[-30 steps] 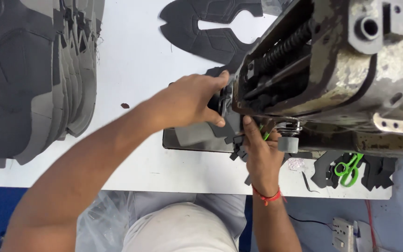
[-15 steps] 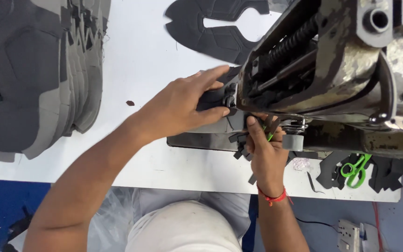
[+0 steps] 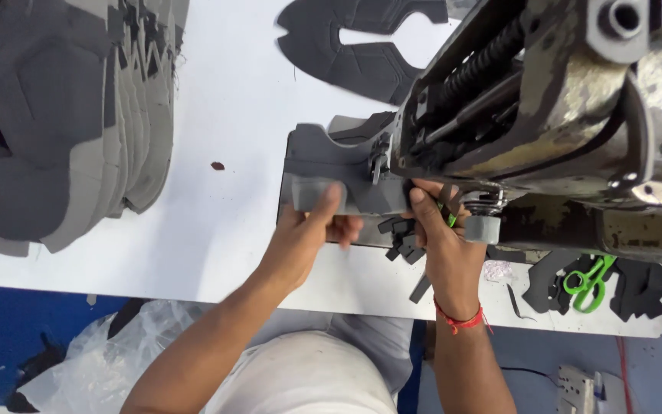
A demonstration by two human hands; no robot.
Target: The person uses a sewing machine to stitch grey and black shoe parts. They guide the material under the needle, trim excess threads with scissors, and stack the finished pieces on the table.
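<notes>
Head view, one entry per item.

Grey shoe-upper piece (image 3: 339, 172): lies flat on the dark plate of the sewing machine (image 3: 545, 115), its right edge tucked under the presser foot (image 3: 379, 161), apparently so the foot pins it at the stitching spot.

Left hand (image 3: 308, 230): fingers (image 3: 329, 201) grasping the near edge of the grey shoe-upper piece, thumb on top; the grip looks meant to keep the piece taut and steer it from the free side.

Right hand (image 3: 442, 238): fingers curled against the piece's edge just below the machine head, close beside the presser foot. Something green (image 3: 451, 220) shows between them; whether they pinch it or the fabric, I cannot tell. A red cord (image 3: 460, 322) circles the wrist.

Stack of grey cut uppers (image 3: 63, 115): fanned at the far left of the white worktop (image 3: 216, 245), well apart from the machine yet within reach.

Single dark upper (image 3: 354, 42): flat at the top of the worktop, beside the machine head.

Green-handled scissors (image 3: 588, 280): resting among dark offcuts (image 3: 641, 287) at the right, near the right hand's side.

Small dark scraps (image 3: 401, 234): loose under the right hand.
</notes>
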